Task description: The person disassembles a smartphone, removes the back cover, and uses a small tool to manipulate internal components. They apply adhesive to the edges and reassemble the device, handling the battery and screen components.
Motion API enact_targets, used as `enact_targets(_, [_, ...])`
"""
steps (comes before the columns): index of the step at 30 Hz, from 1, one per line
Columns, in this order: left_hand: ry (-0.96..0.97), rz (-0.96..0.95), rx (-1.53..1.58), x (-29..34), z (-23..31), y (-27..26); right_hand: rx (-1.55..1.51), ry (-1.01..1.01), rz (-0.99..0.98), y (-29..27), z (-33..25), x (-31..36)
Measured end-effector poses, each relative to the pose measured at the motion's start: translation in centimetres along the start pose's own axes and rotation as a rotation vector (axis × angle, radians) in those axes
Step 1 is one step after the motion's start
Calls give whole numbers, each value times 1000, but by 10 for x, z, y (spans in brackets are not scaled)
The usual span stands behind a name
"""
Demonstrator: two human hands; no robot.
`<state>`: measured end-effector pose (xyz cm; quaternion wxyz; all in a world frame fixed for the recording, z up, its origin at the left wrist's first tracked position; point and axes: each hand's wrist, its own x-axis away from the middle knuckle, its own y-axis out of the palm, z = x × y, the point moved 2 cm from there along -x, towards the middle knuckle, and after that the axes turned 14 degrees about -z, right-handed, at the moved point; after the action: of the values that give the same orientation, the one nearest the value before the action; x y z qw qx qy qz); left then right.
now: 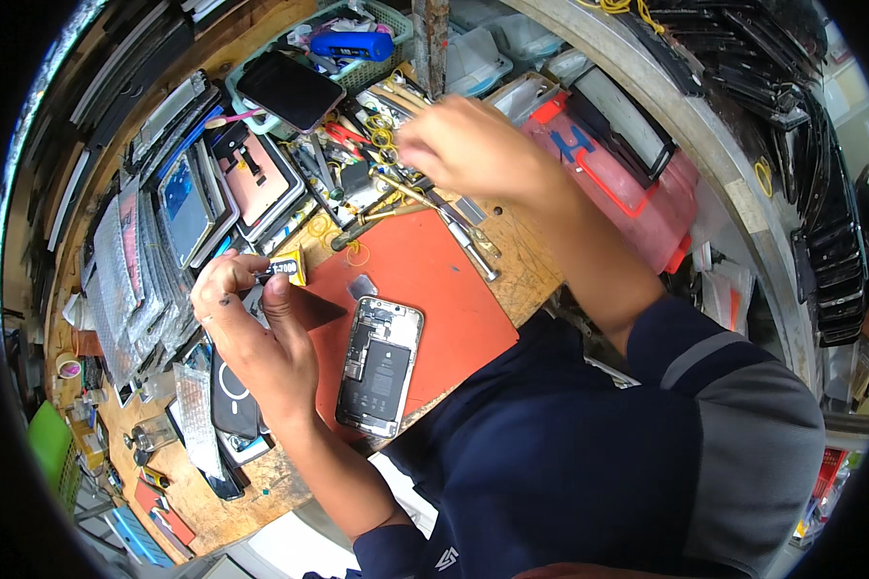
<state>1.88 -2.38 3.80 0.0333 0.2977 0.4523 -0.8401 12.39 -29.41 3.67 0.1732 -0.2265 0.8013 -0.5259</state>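
Note:
An opened phone (380, 369) lies on an orange-red work mat (463, 309), its battery and inner parts facing up. To its left, my left hand (251, 323) is raised and closed around a small black tube with a yellow end (288, 267), which looks like a glue tube. A small clear-grey piece (362, 287) rests on the mat just beyond the phone's top edge. My right hand (473, 150) is over the tool heap at the far side, fingers curled; what they hold, if anything, is hidden. Beneath it are screwdrivers (468, 241) and yellow rubber bands (381, 135).
A green basket (396, 29) holds a dark tablet (290, 90) and a blue bottle-like item (352, 45). Tablets (193, 203) and bubble-wrapped panels (130, 280) are stacked on the left. At the right sits a red-lidded box (637, 212) beside a curved metal edge (734, 183).

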Motion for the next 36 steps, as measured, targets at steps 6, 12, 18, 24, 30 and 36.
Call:
enact_targets(6, [11, -18, 30, -4, 9, -5, -75, 216, -5, 41, 29, 75])
enact_targets(12, [57, 31, 66, 3, 4, -13, -211, 244, -163, 47, 15, 75])
enact_targets(18, [85, 41, 48, 9, 4, -13, -210, 206, -80, 50, 19, 81])
enact_targets(24, [112, 41, 12, 10, 5, -11, -352, 140, 256, 31, -1, 79])
enact_targets(30, [134, 31, -13, 12, 3, -11, -462, -315, 363, 17, -89, 59])
enact_targets(36, [143, 29, -21, 11, 5, -13, -555, -531, 513, 30, -128, 30])
